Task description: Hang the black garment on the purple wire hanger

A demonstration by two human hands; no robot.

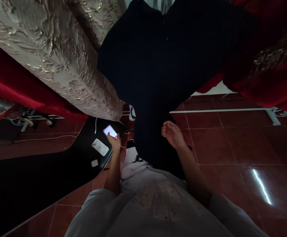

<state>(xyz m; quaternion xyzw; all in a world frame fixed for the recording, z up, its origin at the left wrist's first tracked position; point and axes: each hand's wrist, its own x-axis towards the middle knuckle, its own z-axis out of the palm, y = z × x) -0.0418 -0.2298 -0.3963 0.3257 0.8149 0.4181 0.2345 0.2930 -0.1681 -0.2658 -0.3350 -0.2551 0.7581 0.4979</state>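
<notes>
My left hand [115,142] is closed around a smartphone [110,131] with a lit, mostly white screen, the thumb lying over its lower part. The phone is above the black bench top. Close by on that top lie a second phone [100,147] in a pale case and a small white rounded case [94,163]. My right hand [173,133] is raised in front of a dark navy garment [155,79], its fingers loosely curled in with nothing visible in them. Whether it touches the cloth I cannot tell.
The black bench [47,174] stretches along the left, with a white cable [96,125] on it. Textured gold-beige cloth [59,62] hangs at upper left, red cloth [276,79] at right. A white metal rack bar [219,110] runs low over the red tiled floor [232,144].
</notes>
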